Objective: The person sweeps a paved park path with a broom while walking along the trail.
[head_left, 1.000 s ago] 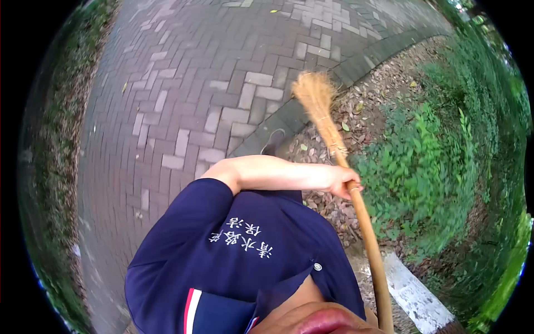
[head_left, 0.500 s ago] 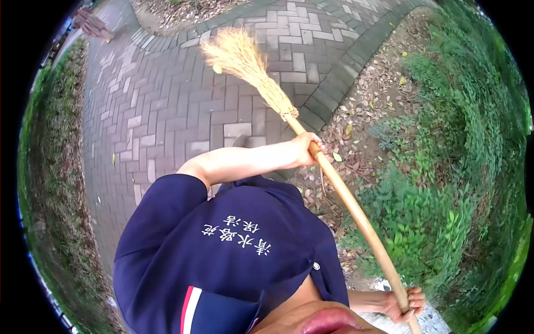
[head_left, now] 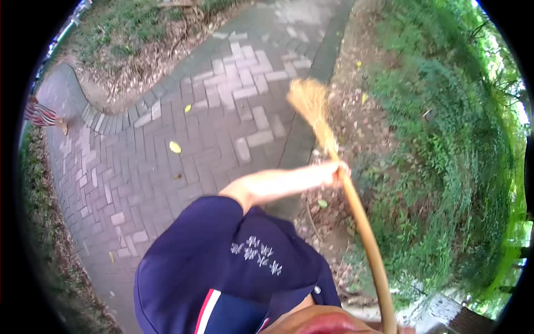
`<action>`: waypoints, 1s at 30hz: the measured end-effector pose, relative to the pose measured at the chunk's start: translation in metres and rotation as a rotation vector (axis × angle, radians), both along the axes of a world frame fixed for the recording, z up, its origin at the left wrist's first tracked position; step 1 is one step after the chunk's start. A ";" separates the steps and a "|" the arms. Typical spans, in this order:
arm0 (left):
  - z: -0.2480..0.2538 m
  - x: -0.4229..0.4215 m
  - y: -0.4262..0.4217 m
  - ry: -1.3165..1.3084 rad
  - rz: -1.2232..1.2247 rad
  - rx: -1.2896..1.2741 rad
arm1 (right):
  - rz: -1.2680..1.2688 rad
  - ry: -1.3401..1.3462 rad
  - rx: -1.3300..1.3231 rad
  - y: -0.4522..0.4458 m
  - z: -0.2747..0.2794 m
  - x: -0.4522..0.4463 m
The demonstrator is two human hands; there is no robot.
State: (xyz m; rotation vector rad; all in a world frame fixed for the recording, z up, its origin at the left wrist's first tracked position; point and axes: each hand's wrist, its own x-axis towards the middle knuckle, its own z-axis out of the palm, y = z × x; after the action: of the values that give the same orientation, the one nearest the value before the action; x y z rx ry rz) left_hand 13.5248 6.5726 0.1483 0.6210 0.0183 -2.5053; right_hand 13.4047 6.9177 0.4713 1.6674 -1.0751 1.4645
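A straw broom with a long pale wooden handle [head_left: 364, 228] slants from the bottom right up to its bristle head [head_left: 311, 103]. The bristles are over the edge where the brick path meets the leafy soil. My left hand [head_left: 340, 173] is closed round the handle just below the bristles, with the arm stretched across my front. At the bottom edge only a sliver of my right hand [head_left: 407, 330] shows, beside the lower handle; most of its fingers are cut off by the frame.
Yellow leaves [head_left: 175, 147] lie on the brick path [head_left: 150, 183]. Dense green plants [head_left: 445, 156] border the right side, and a planted bed [head_left: 128, 50] lies at the upper left. A person in striped clothing [head_left: 41, 114] is at the far left.
The broom head has swung right and down in view, from over the bricks to the path's edge. My left hand moved right with it; my right hand slid almost out of frame.
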 end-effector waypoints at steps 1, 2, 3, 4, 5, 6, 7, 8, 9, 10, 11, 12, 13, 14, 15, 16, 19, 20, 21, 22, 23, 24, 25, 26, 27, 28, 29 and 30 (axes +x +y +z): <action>-0.040 -0.010 -0.031 0.076 0.138 0.150 | -0.033 -0.014 0.042 -0.036 -0.012 0.017; -0.037 0.014 -0.056 -0.087 0.105 0.085 | -0.066 -0.027 0.085 -0.082 -0.018 0.047; -0.108 0.008 -0.093 0.032 0.083 0.228 | 0.190 -0.234 0.042 -0.114 -0.026 0.054; -0.093 0.031 -0.093 -0.140 0.171 0.195 | 0.312 -0.469 0.048 -0.130 -0.037 0.046; -0.091 0.046 -0.090 -0.178 0.184 0.283 | 0.305 -0.563 0.026 -0.148 -0.049 0.035; -0.092 0.056 -0.088 -0.219 0.203 0.366 | 0.319 -0.695 0.031 -0.157 -0.061 0.017; -0.111 0.058 -0.085 -0.190 0.148 0.444 | 0.330 -0.837 0.018 -0.151 -0.076 -0.017; -0.132 0.055 -0.083 -0.164 0.092 0.517 | 0.340 -0.981 0.000 -0.141 -0.091 -0.049; -0.110 0.055 -0.085 -0.236 0.044 0.556 | 0.272 -1.111 -0.081 -0.142 -0.091 -0.068; -0.080 0.057 -0.088 -0.309 -0.006 0.597 | 0.198 -1.239 -0.162 -0.143 -0.095 -0.086; -0.065 0.060 -0.095 -0.298 -0.016 0.642 | 0.235 -1.280 -0.154 -0.138 -0.106 -0.108; -0.050 0.063 -0.108 -0.286 -0.020 0.686 | 0.243 -1.258 -0.106 -0.154 -0.107 -0.112; -0.040 0.069 -0.127 -0.188 -0.002 0.689 | 0.360 -1.237 -0.060 -0.176 -0.110 -0.127; -0.033 0.072 -0.151 -0.204 -0.001 0.689 | 0.473 -1.217 -0.024 -0.198 -0.115 -0.145; -0.030 0.073 -0.179 -0.108 0.071 0.632 | 0.485 -1.263 -0.131 -0.236 -0.126 -0.156; -0.029 0.069 -0.209 -0.009 0.141 0.567 | 0.415 -1.192 -0.136 -0.270 -0.142 -0.172; -0.011 0.055 -0.312 -0.076 0.317 0.511 | 0.549 -1.170 -0.126 -0.399 -0.160 -0.205; -0.009 0.051 -0.343 -0.076 0.332 0.515 | 0.572 -1.161 -0.108 -0.435 -0.158 -0.218; 0.016 0.048 -0.370 -0.139 0.339 0.497 | 0.603 -1.187 -0.097 -0.470 -0.160 -0.231; 0.013 0.043 -0.399 -0.191 0.347 0.480 | 0.661 -1.210 -0.063 -0.503 -0.159 -0.242; 0.005 0.041 -0.423 -0.191 0.342 0.488 | 0.656 -1.241 -0.069 -0.534 -0.161 -0.248; 0.004 0.039 -0.445 -0.183 0.339 0.502 | 0.653 -1.268 -0.067 -0.564 -0.160 -0.255; 0.010 0.037 -0.465 -0.178 0.366 0.501 | 0.636 -1.304 -0.070 -0.589 -0.157 -0.268; 0.015 0.033 -0.487 -0.233 0.377 0.585 | 0.598 -1.350 -0.105 -0.612 -0.155 -0.279; 0.013 0.030 -0.508 -0.236 0.363 0.635 | 0.585 -1.346 -0.069 -0.636 -0.150 -0.282; 0.010 0.026 -0.529 -0.241 0.353 0.687 | 0.575 -1.344 -0.031 -0.660 -0.144 -0.283; 0.007 0.020 -0.550 -0.243 0.349 0.692 | 0.568 -1.345 -0.028 -0.682 -0.139 -0.287; -0.006 0.016 -0.569 -0.264 0.324 0.716 | 0.600 -1.322 -0.012 -0.703 -0.144 -0.286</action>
State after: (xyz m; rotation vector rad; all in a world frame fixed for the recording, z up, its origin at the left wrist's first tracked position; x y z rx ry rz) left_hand 13.5410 6.0031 0.1421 1.1209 0.8716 -2.0452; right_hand 13.1190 6.2145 0.3270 0.8695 -1.1492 3.1290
